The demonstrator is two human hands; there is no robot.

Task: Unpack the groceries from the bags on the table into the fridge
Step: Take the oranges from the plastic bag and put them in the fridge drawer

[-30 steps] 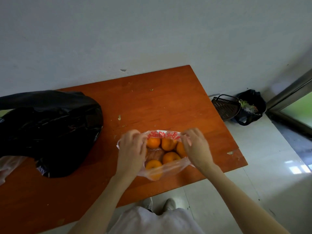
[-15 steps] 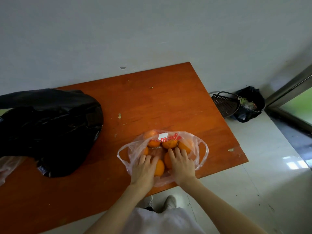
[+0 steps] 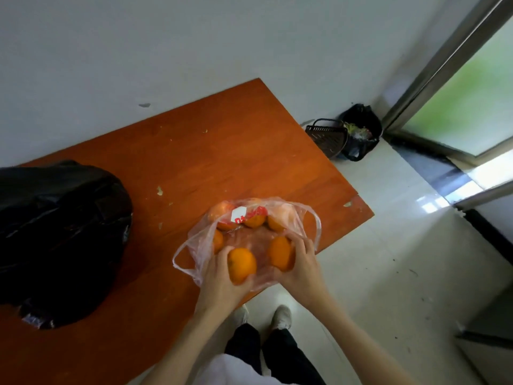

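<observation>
Grey-white wall (image 3: 194,45) is filling the top of the view; pale tiled floor (image 3: 388,259) is running along the right, reflecting light; sliding door with metal frame (image 3: 444,59) is sitting in the far right corner, green blur behind the glass; orange-brown wooden table (image 3: 222,151) is butting against the wall, scattered with small scraps and chips; big black bag (image 3: 55,232) is slumping on the table's left side; black bin with rubbish (image 3: 361,132) and a dark slatted basket (image 3: 327,134) are sitting on the floor in the corner, touching each other; clear plastic bag (image 3: 249,218) with red print is lying at the table's near edge, several oranges inside; left hand (image 3: 219,279) is gripping one orange (image 3: 241,263) at the bag's mouth; right hand (image 3: 301,262) is curling round a second orange (image 3: 280,252); both hands are close together over the table edge; white shoes (image 3: 281,316) are showing below.
</observation>
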